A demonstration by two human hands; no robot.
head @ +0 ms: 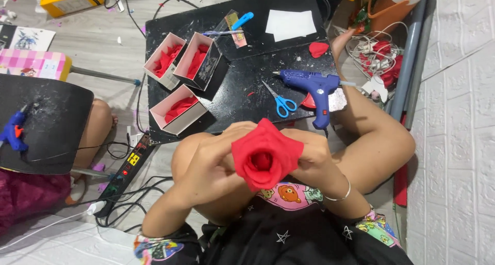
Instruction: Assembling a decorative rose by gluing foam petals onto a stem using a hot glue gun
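Observation:
A red rose-shaped flower (265,155) made of rolled foam or felt petals sits between both my hands, close to my lap. My left hand (219,159) wraps its left side, fingers curled on the outer petal. My right hand (312,154) presses the right side; a thin bangle circles that wrist. Beyond them, on a low black table (242,97), lie a blue glue gun (315,87), blue-handled scissors (280,101) and a loose red petal (318,49).
Three open boxes (183,69) of red petals stand on the table's left. White sheets (290,24) lie at its far end. Another person's leg (95,128) and a second black board with a glue gun (13,131) are left. A power strip (129,169) and cables lie on the floor.

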